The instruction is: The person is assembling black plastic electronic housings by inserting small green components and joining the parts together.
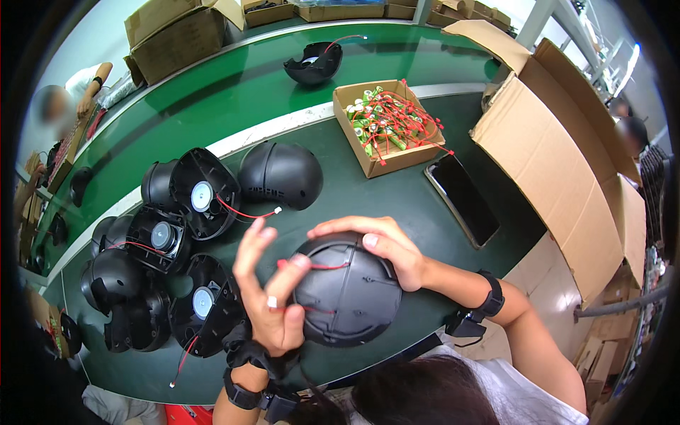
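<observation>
A round black plastic housing [354, 290] sits at the table's near side, its ribbed face turned up toward me. Two red wire leads come out of it; one ends in a white plug [272, 302] lying against my left hand. My right hand [393, 248] curves around the far right side of the housing, thumb on top and fingers along its rim. At its left side is my left hand [273, 297], fingers spread, with the index fingertip by the upper red lead and the thumb close to the housing's edge. Whether the left fingertips touch the wires is hard to see.
Several black half shells with speakers [203, 303] crowd the left. Beyond stand a closed black dome [282, 175] and a cardboard tray [375, 168] of green batteries with red wires. A phone [464, 202] and large carton [549, 170] lie right. A green conveyor [241, 71] carries another shell.
</observation>
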{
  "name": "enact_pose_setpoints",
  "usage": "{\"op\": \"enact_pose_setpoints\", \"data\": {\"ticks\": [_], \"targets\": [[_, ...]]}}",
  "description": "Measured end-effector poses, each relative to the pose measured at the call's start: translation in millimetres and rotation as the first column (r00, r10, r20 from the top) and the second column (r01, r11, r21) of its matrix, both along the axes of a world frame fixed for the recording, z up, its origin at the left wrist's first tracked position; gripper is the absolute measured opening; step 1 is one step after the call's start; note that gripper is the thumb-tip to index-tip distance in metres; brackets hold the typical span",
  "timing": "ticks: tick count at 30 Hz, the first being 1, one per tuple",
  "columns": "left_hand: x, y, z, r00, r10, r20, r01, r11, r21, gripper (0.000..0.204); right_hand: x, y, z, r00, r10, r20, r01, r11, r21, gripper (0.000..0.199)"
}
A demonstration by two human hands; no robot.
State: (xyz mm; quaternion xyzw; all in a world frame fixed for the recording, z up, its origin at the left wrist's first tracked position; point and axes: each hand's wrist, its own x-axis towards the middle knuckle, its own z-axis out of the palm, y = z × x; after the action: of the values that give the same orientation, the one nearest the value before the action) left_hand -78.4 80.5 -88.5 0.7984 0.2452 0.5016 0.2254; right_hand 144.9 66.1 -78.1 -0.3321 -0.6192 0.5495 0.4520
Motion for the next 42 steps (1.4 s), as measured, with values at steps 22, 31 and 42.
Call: {"op": "enact_pose_setpoints", "data": {"ticks": [22,31,42], "targets": [[9.1,-10.2,16.0,0.982,-0.093,-0.166,0.065,0.983,-0.172,0.123,6.2,-6.2,-10.9,0.965,-0.262,-0.026,0.262,0.951,0.165,0.048],[9.3,-5.2,12.9,0.985,-0.108,-0.132,0.085,0.982,-0.168,0.12,9.7,-4.6,-17.8,0.968,-0.25,0.004,0.244,0.948,0.203,0.052],[4.4,1.0,13.5,0.98,-0.171,-0.102,0.148,0.969,-0.199,0.115,31.4,8.5,32.9,0.841,0.086,0.535,-0.288,0.908,0.306,0.128]]}}
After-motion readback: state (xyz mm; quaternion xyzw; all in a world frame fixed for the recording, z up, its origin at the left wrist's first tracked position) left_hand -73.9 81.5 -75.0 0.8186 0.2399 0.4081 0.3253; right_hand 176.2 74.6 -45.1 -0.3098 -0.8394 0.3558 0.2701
